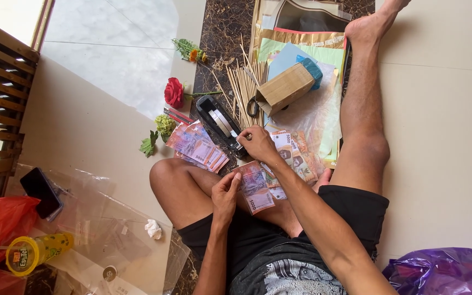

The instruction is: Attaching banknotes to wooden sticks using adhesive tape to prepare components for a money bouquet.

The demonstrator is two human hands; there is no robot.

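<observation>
Left hand (224, 192) pinches a banknote (257, 188); right hand (258, 143) grip closes at tape dispenser (220, 124).

Under your left hand (224, 198) is a pinkish paper banknote (256, 187), matt and slightly creased, like the fanned stack of paper notes (196, 145) beside your knee. Your right hand (257, 143) rests by the black tape dispenser (219, 123), smooth glossy plastic with a pale roll in it. Past it lie thin bare wooden skewers (244, 84), dry and matt, and a brown cardboard box (285, 87) with a dull, fibrous face. The coloured paper sheets (301, 52) look flat and matt. The red artificial rose (174, 92) seems soft cloth. The cream floor tiles (438, 136) shine lightly; the dark marble strip (228, 27) is polished and veined. The clear plastic sheet (110, 218) is glossy and wrinkled.
</observation>
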